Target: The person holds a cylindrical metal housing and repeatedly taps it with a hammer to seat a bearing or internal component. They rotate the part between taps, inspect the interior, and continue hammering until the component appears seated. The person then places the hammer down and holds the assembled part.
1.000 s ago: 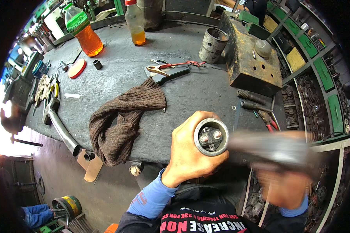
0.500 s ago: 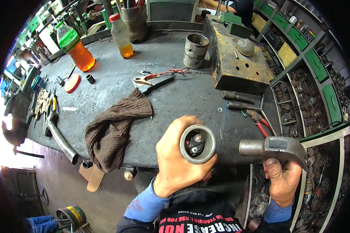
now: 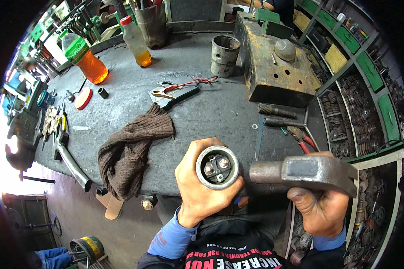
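My left hand (image 3: 197,190) is wrapped round a grey metal sleeve (image 3: 217,187), its open end facing up. Inside the sleeve sits a black terminal piece (image 3: 217,167) with two bright studs; its lower part is hidden. To the right, my right hand (image 3: 321,210) grips a hammer (image 3: 300,172), its worn steel face pointing at the sleeve. A small gap separates hammer and sleeve. The hammer's handle is mostly hidden by its head and my fingers. Both hands are over the bench's near edge.
A brown knitted cloth (image 3: 132,145) lies left of my hands on the dark bench (image 3: 197,121). Beyond are a multimeter-like clamp tool (image 3: 177,95), bottles with orange liquid (image 3: 90,67) and a rusty steel block (image 3: 278,67). Red-handled pliers (image 3: 304,142) lie right, beside parts shelves (image 3: 384,116).
The hammer has come left, closer to the sleeve. The sleeve has shifted slightly left and tilted, so the studs inside show more fully.
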Demonstrator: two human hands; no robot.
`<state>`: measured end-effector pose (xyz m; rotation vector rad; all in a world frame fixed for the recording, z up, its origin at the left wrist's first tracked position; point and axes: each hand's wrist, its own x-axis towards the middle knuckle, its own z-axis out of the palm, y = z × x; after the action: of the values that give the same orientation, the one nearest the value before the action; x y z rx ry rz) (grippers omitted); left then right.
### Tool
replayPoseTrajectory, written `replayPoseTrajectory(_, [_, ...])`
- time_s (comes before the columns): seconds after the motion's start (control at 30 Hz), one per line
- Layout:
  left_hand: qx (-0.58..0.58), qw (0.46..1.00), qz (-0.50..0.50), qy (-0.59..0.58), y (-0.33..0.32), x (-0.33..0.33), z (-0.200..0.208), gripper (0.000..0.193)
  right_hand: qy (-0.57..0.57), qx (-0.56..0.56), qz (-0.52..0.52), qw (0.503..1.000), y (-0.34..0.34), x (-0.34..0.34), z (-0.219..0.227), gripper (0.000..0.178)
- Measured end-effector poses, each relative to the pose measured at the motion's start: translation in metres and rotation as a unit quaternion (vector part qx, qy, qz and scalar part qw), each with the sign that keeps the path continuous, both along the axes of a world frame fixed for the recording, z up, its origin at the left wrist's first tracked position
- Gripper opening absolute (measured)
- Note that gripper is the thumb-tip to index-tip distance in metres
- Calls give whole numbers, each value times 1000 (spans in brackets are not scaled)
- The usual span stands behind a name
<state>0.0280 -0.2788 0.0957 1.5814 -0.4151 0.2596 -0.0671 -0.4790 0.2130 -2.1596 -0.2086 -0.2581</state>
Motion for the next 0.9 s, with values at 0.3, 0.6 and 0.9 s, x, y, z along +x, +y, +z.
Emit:
replayPoseTrajectory(0.3, [1,1000,6,17,0,0,-3,53,-94,-239,77,963,14,42,10,35])
replayPoseTrajectory(0.6, [14,999,-2,28,-5,-5,5,53,-39,-79,-34,996,-42,-5,30,60])
replayPoseTrajectory(0.9, [19,975,-216,44,13,19,6,52,-21,15,-72,997,-6,4,-6,40])
